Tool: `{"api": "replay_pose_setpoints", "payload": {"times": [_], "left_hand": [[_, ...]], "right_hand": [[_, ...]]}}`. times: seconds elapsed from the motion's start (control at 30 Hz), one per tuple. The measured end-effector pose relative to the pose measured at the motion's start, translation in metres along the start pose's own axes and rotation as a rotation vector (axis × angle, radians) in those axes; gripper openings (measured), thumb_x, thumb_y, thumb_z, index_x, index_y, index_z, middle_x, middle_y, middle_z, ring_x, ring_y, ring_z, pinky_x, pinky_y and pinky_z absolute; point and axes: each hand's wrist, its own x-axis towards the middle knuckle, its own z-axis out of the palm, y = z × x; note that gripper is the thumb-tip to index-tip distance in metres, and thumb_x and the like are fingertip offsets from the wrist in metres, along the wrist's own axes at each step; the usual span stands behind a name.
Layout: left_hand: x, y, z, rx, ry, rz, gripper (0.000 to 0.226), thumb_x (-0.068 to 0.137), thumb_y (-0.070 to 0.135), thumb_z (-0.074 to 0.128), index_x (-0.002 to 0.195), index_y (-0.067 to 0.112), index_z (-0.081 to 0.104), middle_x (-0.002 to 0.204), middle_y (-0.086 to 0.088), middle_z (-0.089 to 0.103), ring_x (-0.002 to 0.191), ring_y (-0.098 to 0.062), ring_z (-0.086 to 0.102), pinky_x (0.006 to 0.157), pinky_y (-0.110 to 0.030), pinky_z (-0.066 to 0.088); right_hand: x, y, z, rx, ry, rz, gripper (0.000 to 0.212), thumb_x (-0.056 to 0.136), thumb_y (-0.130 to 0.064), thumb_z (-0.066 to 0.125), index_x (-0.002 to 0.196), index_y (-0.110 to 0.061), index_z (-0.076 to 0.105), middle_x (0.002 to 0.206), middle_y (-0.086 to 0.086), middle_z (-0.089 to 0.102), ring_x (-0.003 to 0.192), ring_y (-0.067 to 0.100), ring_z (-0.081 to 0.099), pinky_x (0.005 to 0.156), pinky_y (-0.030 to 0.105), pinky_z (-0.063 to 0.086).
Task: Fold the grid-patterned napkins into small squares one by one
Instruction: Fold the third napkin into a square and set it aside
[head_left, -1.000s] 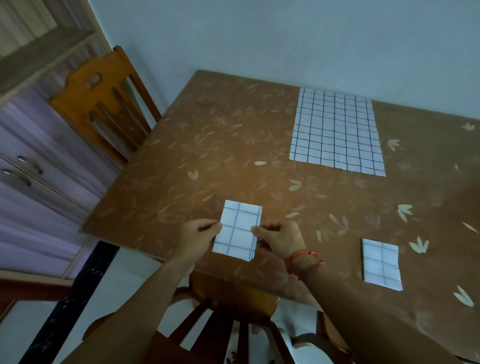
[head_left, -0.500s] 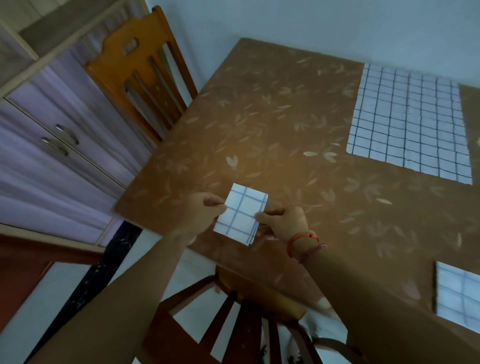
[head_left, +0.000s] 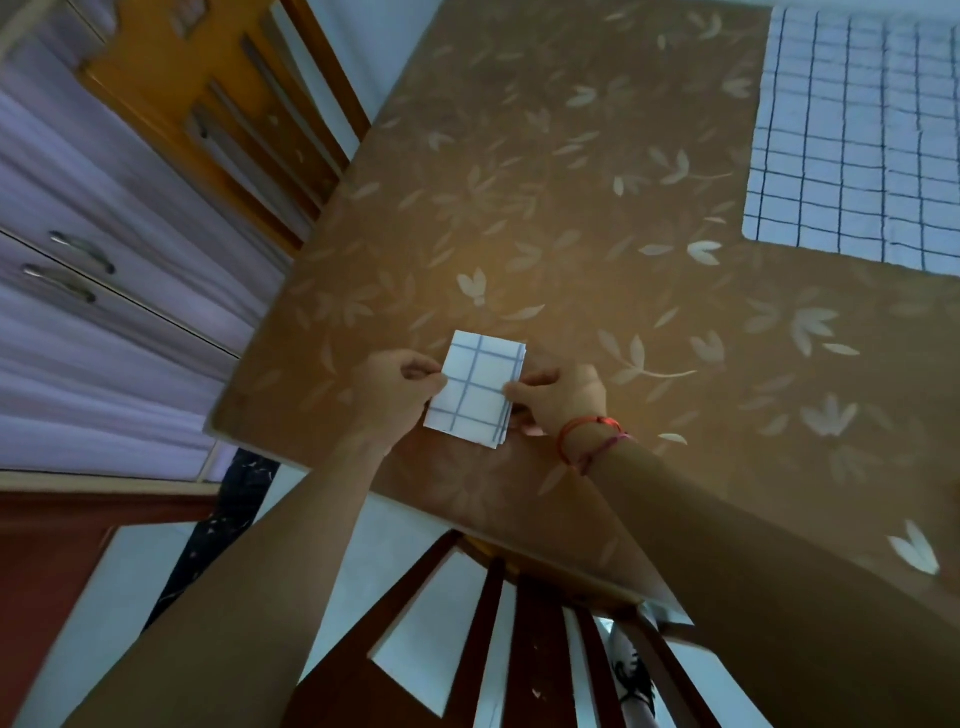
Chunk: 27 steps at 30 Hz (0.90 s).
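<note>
At the near edge of the brown leaf-patterned table, the left hand pinches one side and the right hand pinches the other side of the small folded white blue-grid napkin, squarely between them. Its long axis points away, leaning slightly right; it seems to lie flat. Far right waits the large unfolded grid napkin.
</note>
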Motion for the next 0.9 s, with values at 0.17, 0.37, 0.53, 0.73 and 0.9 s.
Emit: {"api": "replay_pose_setpoints", "payload": {"times": [0.17,0.37,0.53,0.73,0.9], "left_hand": [[0.011,-0.002,0.005,0.097,0.034,0.058,0.007,0.078,0.016,0.074,0.086,0.017,0.075,0.075,0.008,0.069,0.072,-0.005,0.064,0.062,-0.023,0.051],[0.022,-0.003,0.002,0.151,0.082,0.122,0.008,0.08,0.014,0.073,0.087,0.015,0.076,0.076,0.007,0.068,0.072,-0.003,0.061,0.061,-0.014,0.042],[0.023,-0.005,0.002,0.168,0.095,0.163,0.01,0.081,0.014,0.072,0.089,0.013,0.076,0.081,0.004,0.072,0.075,-0.007,0.064,0.065,-0.014,0.045],[0.023,-0.005,0.002,0.167,0.108,0.194,0.009,0.082,0.013,0.07,0.089,0.014,0.076,0.078,0.007,0.07,0.074,-0.004,0.063,0.064,-0.012,0.044],[0.027,-0.007,0.003,0.174,0.112,0.193,0.009,0.081,0.014,0.071,0.088,0.015,0.076,0.079,0.007,0.071,0.074,-0.003,0.063,0.067,-0.019,0.05]], "right_hand": [[0.01,-0.005,0.005,-0.02,0.03,-0.04,0.017,0.079,-0.01,0.076,0.069,-0.015,0.063,0.069,0.011,0.071,0.055,0.021,0.07,0.053,0.033,0.06],[0.017,-0.011,0.012,-0.058,0.05,-0.094,0.017,0.078,-0.013,0.076,0.066,-0.018,0.065,0.068,0.012,0.072,0.058,0.022,0.072,0.054,0.036,0.061],[0.021,-0.01,0.017,-0.09,0.071,-0.112,0.019,0.077,-0.014,0.076,0.061,-0.019,0.065,0.063,0.01,0.072,0.056,0.023,0.072,0.055,0.041,0.061],[0.021,-0.009,0.018,-0.115,0.088,-0.142,0.014,0.077,-0.016,0.075,0.065,-0.017,0.068,0.06,0.008,0.071,0.053,0.02,0.071,0.055,0.04,0.061],[0.023,-0.01,0.019,-0.149,0.087,-0.159,0.016,0.077,-0.018,0.074,0.062,-0.019,0.068,0.058,0.009,0.071,0.052,0.022,0.07,0.057,0.04,0.061]]}}
